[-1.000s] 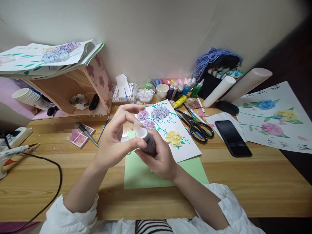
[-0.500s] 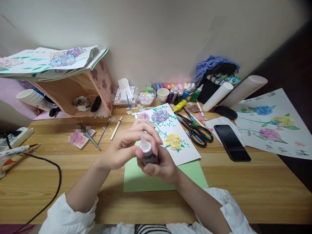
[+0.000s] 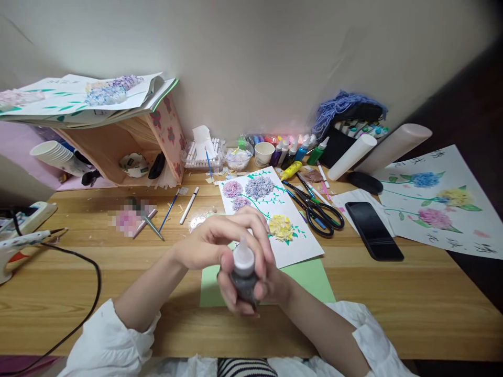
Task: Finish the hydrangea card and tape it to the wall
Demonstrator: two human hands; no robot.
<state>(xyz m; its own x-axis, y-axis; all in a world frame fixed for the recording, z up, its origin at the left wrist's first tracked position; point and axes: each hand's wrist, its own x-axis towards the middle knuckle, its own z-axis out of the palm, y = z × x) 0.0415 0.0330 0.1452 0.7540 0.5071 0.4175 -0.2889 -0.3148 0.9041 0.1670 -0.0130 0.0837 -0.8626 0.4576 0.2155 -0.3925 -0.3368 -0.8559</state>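
A small dark bottle (image 3: 244, 280) with a white nozzle cap stands upright in my right hand (image 3: 262, 289), whose fingers wrap round its body. My left hand (image 3: 220, 242) curls over the top, fingertips pinched at the cap. Both hands hover low over a green sheet of paper (image 3: 310, 277) near the table's front. Just beyond lies a white sheet with paper flowers (image 3: 267, 209) in pink, lilac and yellow with green stems.
Black scissors (image 3: 318, 212), a black phone (image 3: 373, 230), paint bottles (image 3: 293, 149) and a paper cup (image 3: 263, 153) lie behind. A flower poster (image 3: 436, 201) lies right. A glue gun (image 3: 23, 243) with black cord, brushes (image 3: 168, 209) and a wooden shelf (image 3: 118, 152) are left.
Both hands drew the bottle back toward me and lower. The left fingers closed down from open above the nozzle onto the cap.
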